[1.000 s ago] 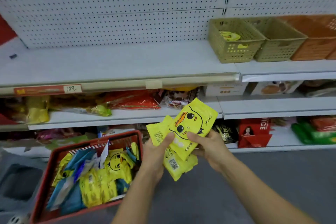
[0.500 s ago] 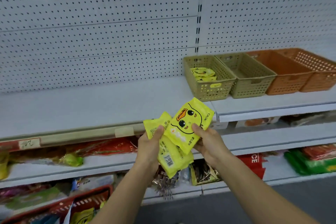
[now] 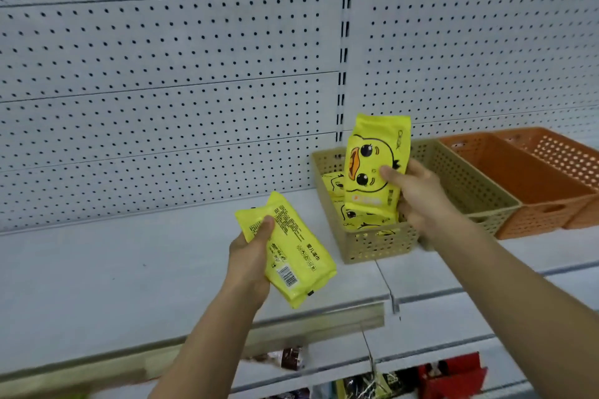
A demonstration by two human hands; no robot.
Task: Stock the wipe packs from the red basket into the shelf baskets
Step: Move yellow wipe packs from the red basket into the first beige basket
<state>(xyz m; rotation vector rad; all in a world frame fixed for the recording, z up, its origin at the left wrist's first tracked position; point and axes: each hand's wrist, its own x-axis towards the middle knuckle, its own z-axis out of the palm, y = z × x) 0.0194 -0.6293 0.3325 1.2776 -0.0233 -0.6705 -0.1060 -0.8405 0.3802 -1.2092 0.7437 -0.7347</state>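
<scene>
- Since half a second ago the bundle has been split: the duck-face pack [image 3: 376, 168] is now upright over the first khaki basket [image 3: 372, 246]. Its lower end is at the stocked packs [image 3: 356, 215], contact unclear.
- Right hand [image 3: 418, 191]: thumb on the front, fingers curled round the pack's edge.
- Left hand [image 3: 251, 256] grips the second pack [image 3: 291, 253] barcode-up over the shelf [image 3: 129, 262], left of that basket.
- Likely light, soft, slick film; hold mid-body across the edges.
- Second khaki basket [image 3: 470, 185] and orange basket [image 3: 534, 204] sit alongside, to the right.
</scene>
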